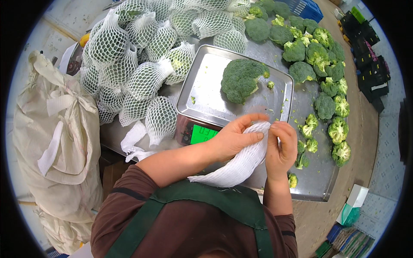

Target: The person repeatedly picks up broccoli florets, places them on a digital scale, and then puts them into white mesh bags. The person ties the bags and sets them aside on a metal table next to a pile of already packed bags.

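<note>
My left hand grips a white foam mesh sleeve, thumb across it and index finger blurred at its top end. My right hand pinches the same end with thumb and forefinger. The sleeve trails down toward my apron. Just beyond both hands, one broccoli head sits with loose bits on a steel tray atop a weighing scale, whose green display is lit and partly hidden by my left hand. More white sleeves lie at the steel table's left front.
Several netted broccoli heads are piled left and behind; several bare heads cover the back and right of the steel table. A large cream sack stands left. A blue crate is behind; black crates are at right.
</note>
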A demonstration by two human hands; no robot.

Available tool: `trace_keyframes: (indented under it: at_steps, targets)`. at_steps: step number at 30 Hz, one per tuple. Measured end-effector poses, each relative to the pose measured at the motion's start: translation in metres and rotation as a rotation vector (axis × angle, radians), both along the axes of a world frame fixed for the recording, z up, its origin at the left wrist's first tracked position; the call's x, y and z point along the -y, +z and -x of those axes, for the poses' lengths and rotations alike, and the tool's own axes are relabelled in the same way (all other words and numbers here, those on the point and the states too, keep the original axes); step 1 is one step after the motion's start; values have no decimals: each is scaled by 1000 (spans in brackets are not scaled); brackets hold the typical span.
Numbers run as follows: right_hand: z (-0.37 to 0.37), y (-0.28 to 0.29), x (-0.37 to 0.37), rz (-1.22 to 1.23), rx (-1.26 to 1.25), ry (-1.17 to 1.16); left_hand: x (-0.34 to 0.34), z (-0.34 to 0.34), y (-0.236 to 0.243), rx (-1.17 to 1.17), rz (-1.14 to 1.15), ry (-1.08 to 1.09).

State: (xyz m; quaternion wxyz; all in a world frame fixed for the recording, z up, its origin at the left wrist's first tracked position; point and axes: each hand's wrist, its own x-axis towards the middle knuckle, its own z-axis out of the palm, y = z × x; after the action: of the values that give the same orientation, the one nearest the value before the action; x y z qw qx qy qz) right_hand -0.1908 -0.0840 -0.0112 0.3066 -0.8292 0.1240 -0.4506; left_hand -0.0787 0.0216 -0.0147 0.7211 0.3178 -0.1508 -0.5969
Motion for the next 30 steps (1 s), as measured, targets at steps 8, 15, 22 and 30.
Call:
trace_keyframes:
  at_steps: [8,15,22,30]
  targets:
    - [-1,25,9,-1014,-94,341,4,-33,3,145,39,139]
    - [0,26,26,-1383,113,584,-36,-19,1,8,-86,-492]
    - [-43,-14,71,-618,-419,-59,-17,-81,7,281,-144,400]
    - [-139,-35,104,-757,-111,60,38,-132,-4,981,-778,510]
